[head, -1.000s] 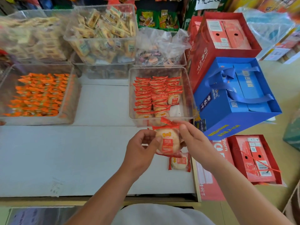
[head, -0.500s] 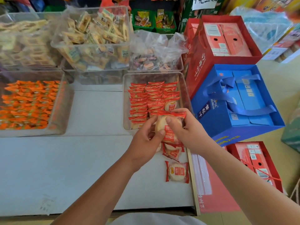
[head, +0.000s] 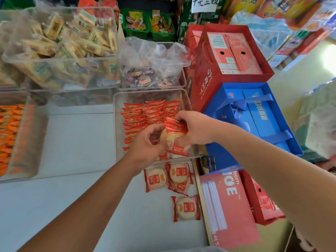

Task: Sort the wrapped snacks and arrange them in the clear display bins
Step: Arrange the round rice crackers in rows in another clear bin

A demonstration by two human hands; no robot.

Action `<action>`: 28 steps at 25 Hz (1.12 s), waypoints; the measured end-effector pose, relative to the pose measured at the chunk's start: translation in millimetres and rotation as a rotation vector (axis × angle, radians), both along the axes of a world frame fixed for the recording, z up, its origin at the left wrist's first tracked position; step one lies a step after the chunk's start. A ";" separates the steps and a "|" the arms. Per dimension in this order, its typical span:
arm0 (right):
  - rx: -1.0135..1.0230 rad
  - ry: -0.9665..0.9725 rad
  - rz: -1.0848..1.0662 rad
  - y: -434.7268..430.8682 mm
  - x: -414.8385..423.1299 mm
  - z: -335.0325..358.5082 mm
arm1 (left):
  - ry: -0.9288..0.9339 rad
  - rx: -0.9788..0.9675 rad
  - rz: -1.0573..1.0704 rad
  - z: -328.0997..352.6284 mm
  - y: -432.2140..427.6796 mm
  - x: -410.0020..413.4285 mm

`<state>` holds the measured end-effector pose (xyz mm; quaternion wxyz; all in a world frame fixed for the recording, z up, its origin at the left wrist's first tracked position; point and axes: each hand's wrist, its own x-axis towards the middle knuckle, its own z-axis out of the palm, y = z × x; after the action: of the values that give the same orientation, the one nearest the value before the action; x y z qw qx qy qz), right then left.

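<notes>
The white worktop (head: pixel 76 142) is carrying a clear bin (head: pixel 115 124) lined with rows of red packets (head: pixel 145 113), and several loose packets (head: pixel 186 208) are lying just in front of it. Over the bin's near edge, the left hand (head: pixel 145 145) and right hand (head: pixel 197 130) are both pinching one wrapped snack (head: pixel 174 127) between them.

You have open worktop (head: pixel 76 142) between the 2 front bins: the orange-snack bin (head: pixel 27 151) and the red-pack bin (head: pixel 151 91). On your right, the blue gift box (head: pixel 263 115) crowds that bin; loose packs (head: pixel 185 208) lie just before it.
</notes>
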<state>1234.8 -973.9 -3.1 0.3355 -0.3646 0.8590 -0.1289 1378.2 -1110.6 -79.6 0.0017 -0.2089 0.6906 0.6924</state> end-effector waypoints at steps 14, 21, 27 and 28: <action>0.410 0.321 0.263 -37.7 -45.9 -85.2 | -0.178 -0.110 0.320 -36.8 -36.4 16.0; 0.525 0.427 0.447 -54.1 -52.2 -104.6 | -0.190 -0.140 0.167 -47.5 -20.2 4.5; 0.398 0.639 0.298 -32.4 -42.6 -136.9 | -0.212 -0.200 0.133 -52.2 -25.2 10.0; 0.367 0.672 0.283 -31.0 -40.8 -135.9 | -0.211 -0.210 0.156 -49.5 -27.4 14.0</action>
<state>1194.0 -1004.9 -139.0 0.1100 -0.4353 0.8708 0.2003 1392.2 -1138.1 -129.1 -0.0015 -0.3325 0.7368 0.5886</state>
